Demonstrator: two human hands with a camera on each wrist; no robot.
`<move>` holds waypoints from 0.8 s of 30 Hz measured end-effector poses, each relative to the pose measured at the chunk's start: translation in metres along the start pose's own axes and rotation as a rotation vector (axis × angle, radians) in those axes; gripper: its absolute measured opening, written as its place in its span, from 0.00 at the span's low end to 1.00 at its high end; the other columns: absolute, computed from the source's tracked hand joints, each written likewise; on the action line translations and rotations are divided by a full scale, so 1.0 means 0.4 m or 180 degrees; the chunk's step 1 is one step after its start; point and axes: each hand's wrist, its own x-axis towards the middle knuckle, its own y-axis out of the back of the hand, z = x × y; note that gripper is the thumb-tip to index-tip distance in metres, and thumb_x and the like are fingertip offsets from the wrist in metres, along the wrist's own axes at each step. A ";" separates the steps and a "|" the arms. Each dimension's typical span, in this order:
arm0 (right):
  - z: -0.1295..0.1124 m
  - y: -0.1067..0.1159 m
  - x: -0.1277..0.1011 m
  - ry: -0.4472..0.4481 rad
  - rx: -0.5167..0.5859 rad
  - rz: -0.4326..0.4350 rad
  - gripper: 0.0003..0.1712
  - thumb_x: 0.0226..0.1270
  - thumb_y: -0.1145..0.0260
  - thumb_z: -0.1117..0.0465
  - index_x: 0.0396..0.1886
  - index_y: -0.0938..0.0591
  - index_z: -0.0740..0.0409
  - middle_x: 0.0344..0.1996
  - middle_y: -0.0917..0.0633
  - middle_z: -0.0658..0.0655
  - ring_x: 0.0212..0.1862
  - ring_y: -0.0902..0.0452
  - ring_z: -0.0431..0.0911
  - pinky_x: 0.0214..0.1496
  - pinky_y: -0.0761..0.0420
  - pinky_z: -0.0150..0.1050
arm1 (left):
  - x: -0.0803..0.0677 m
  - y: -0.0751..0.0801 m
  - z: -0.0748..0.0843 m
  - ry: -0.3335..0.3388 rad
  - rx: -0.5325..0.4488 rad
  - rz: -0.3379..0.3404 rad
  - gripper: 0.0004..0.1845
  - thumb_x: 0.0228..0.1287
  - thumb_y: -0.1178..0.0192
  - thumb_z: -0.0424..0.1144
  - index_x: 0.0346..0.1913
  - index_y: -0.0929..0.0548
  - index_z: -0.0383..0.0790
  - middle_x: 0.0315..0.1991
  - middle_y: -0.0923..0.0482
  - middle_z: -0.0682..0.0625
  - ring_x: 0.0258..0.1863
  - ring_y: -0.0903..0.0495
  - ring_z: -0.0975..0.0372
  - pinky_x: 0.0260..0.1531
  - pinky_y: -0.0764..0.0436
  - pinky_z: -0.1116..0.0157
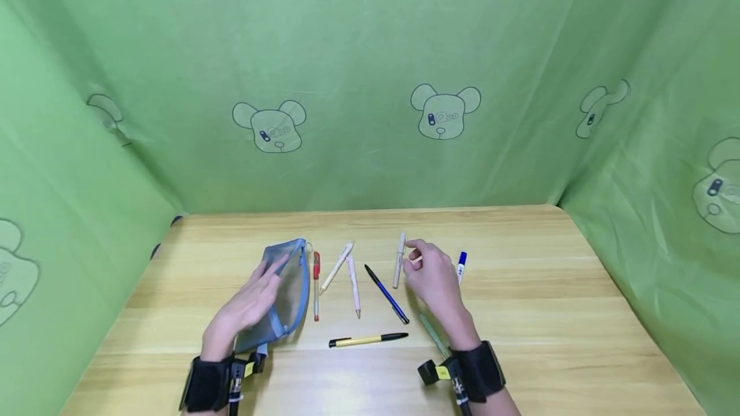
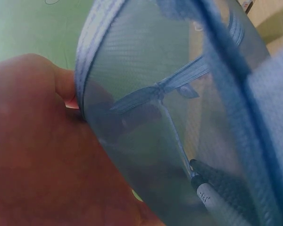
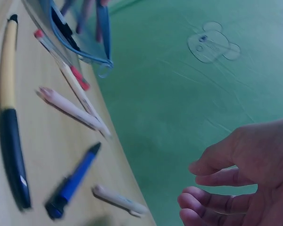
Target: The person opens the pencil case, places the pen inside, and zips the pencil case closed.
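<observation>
My left hand [image 1: 254, 297] holds a blue mesh pencil case [image 1: 291, 287] at the left, its fingers along the opening. In the left wrist view a black-and-white pen [image 2: 205, 194] shows inside the case. My right hand [image 1: 430, 275] hovers beside a white pen [image 1: 399, 260], fingers loosely bent. Nothing sits between those fingers in the right wrist view. Left of that pen lie a blue pen [image 1: 386, 293], a pale pink pen [image 1: 354, 284], a cream pen [image 1: 336, 268] and a red-capped pen [image 1: 316, 284].
A yellow-and-black pen [image 1: 368, 339] lies crosswise nearer the front. Partly beneath my right forearm is a pale green pen [image 1: 432, 332]. A blue-capped marker [image 1: 461, 265] lies just right of my right hand. Green cloth [image 1: 358, 172] surrounds the wooden table [image 1: 549, 313] at back and sides.
</observation>
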 end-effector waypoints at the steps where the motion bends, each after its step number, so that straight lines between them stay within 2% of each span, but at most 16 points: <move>1: 0.004 0.008 0.002 -0.0032 -0.0006 0.0001 0.20 0.63 0.29 0.68 0.56 0.15 0.62 0.37 0.13 0.55 0.36 0.15 0.46 0.36 0.15 0.44 | -0.001 0.000 0.000 0.0007 -0.0005 -0.0003 0.32 0.84 0.80 0.47 0.84 0.56 0.40 0.80 0.66 0.28 0.79 0.65 0.34 0.69 0.57 0.28; 9: 0.056 0.062 0.014 -0.0221 -0.0135 0.0093 0.22 0.66 0.31 0.65 0.60 0.17 0.63 0.39 0.13 0.57 0.39 0.14 0.49 0.37 0.15 0.49 | -0.003 0.003 -0.003 -0.0008 -0.0002 -0.0012 0.31 0.84 0.79 0.46 0.84 0.56 0.40 0.80 0.66 0.28 0.79 0.64 0.35 0.70 0.57 0.29; 14: 0.100 0.091 0.018 -0.0446 -0.0258 0.0087 0.24 0.67 0.32 0.64 0.63 0.19 0.63 0.41 0.14 0.59 0.39 0.14 0.52 0.35 0.17 0.47 | -0.003 0.003 -0.005 0.0006 -0.0032 -0.0022 0.31 0.84 0.79 0.46 0.84 0.56 0.41 0.81 0.66 0.28 0.79 0.65 0.35 0.70 0.58 0.29; 16: 0.115 0.101 0.019 -0.0570 -0.0341 0.0034 0.26 0.69 0.33 0.62 0.65 0.21 0.64 0.41 0.15 0.60 0.37 0.16 0.52 0.32 0.19 0.44 | -0.002 0.003 -0.005 0.0006 -0.0037 -0.0020 0.31 0.84 0.79 0.46 0.84 0.56 0.41 0.81 0.66 0.28 0.79 0.65 0.35 0.70 0.59 0.30; 19: 0.133 0.111 0.019 -0.0797 -0.0509 -0.0109 0.28 0.70 0.35 0.60 0.68 0.24 0.66 0.47 0.17 0.67 0.30 0.23 0.50 0.25 0.25 0.41 | -0.002 0.002 -0.005 0.0005 -0.0024 -0.0021 0.31 0.84 0.79 0.46 0.84 0.56 0.41 0.81 0.66 0.29 0.79 0.65 0.35 0.70 0.59 0.30; 22: 0.147 0.115 0.017 -0.1016 -0.0681 -0.0295 0.32 0.71 0.37 0.59 0.70 0.28 0.68 0.55 0.22 0.76 0.23 0.29 0.49 0.21 0.28 0.40 | -0.001 0.002 -0.005 0.0001 -0.0021 -0.0019 0.31 0.84 0.79 0.46 0.84 0.56 0.41 0.81 0.65 0.29 0.79 0.65 0.36 0.70 0.59 0.30; 24: 0.155 0.116 0.015 -0.1120 -0.0765 -0.0408 0.33 0.71 0.38 0.58 0.71 0.29 0.70 0.57 0.24 0.78 0.22 0.30 0.50 0.20 0.28 0.40 | -0.001 0.002 -0.005 0.0000 -0.0028 -0.0014 0.31 0.84 0.79 0.46 0.84 0.56 0.41 0.81 0.65 0.29 0.79 0.65 0.35 0.70 0.58 0.30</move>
